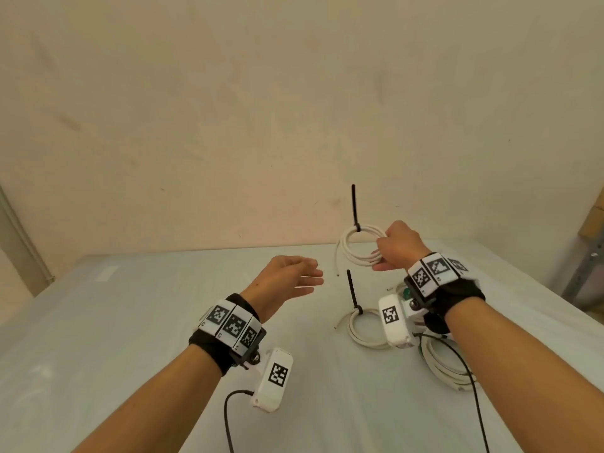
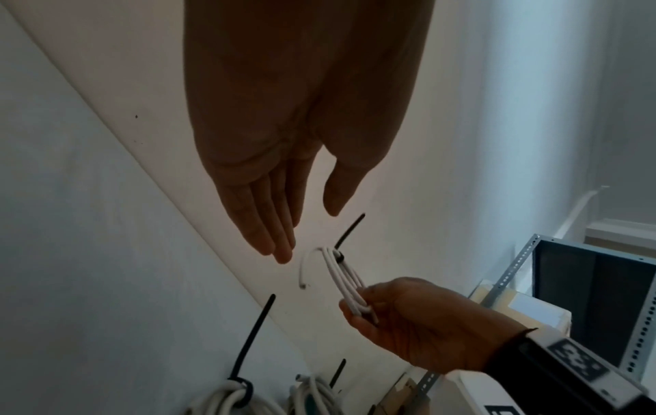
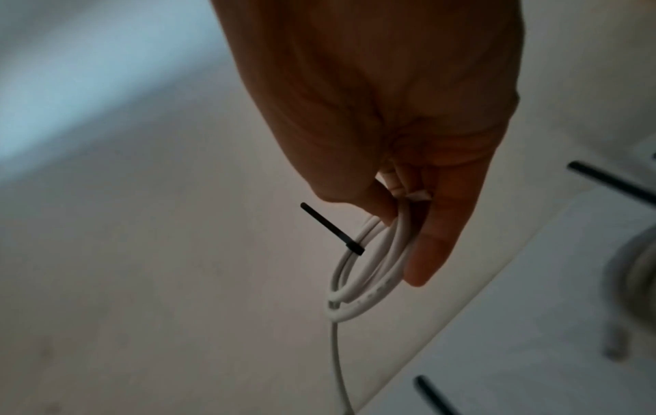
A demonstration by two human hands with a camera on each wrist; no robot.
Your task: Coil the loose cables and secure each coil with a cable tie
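Pale table [image 1: 163, 322] under a beige wall. Right hand [image 1: 397, 245] grips a tied white coil [image 1: 358, 245] in the air at far right, its tie [image 1: 354, 207] sticking up; left hand [image 1: 287, 277] hangs flat, empty. Likely risks: the untrimmed tail snagging, or the loose end springing free.

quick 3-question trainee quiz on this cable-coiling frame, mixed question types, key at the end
1. True or false: the left hand holds a cable tie.
2. What does the right hand hold? A) a loose tie B) a tied white coil C) nothing
3. Fill in: the black cable tie on the held coil has its tail pointing ____.

Key
1. False: the fingers are straight, and the hand is empty.
2. B: the grip is on the coil's side opposite the tie.
3. Up. A second tied coil lies on the table below.
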